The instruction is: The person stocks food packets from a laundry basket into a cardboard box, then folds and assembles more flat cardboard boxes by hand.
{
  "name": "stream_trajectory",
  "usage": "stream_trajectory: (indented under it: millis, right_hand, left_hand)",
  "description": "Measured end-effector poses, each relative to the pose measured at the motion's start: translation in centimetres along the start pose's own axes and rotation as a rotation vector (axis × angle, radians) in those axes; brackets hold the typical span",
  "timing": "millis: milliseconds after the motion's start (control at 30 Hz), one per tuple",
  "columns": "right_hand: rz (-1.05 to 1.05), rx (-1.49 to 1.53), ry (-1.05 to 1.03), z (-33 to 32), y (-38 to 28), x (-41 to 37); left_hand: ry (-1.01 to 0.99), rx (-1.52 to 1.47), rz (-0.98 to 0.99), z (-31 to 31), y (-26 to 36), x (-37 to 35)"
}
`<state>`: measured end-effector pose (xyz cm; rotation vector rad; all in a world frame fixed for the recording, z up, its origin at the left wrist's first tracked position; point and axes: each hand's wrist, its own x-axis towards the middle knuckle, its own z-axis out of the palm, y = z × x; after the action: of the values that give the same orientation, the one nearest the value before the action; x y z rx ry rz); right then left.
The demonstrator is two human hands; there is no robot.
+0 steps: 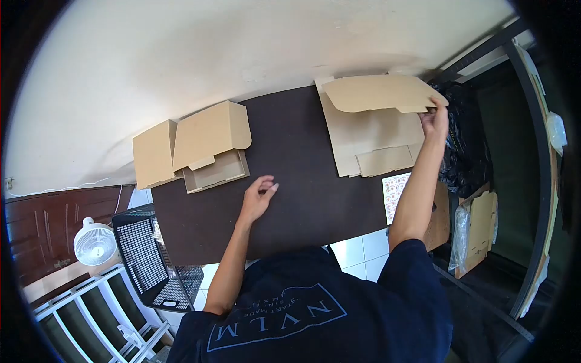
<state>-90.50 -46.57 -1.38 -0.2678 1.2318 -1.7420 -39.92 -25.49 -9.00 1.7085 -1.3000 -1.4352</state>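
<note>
My right hand (435, 123) reaches to the far right of the dark table (296, 181) and pinches the edge of a flat cardboard sheet (381, 94), lifting it off a stack of flat cardboard blanks (369, 142). My left hand (259, 196) hovers over the table's middle, fingers loosely curled, holding nothing. To its left stands a folded cardboard box (213, 154) with its lid raised, and another folded box (154, 154) leans beside it.
A black mesh basket (142, 254) and a white fan (94, 244) sit low on the left. Black bags (463, 139) and cardboard pieces (478, 227) fill a metal rack on the right. A patterned sheet (396, 192) lies at the table's right edge.
</note>
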Motion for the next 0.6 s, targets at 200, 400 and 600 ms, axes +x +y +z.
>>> stream_trajectory:
  millis: [200, 400, 600]
  right_hand:
    - [-0.171, 0.144, -0.177, 2.1, -8.4, -14.1]
    - [-0.243, 0.182, -0.230, 2.1, -12.9, -27.5]
    - [-0.334, 0.061, -0.244, 0.6, -15.4, -34.4]
  left_hand:
    - [-0.034, 0.022, 0.242, 3.3, 7.6, 4.5]
    - [0.229, -0.154, 0.719, 3.7, 12.7, 10.6]
    - [0.002, -0.066, 0.859, 0.3, 15.0, 5.9]
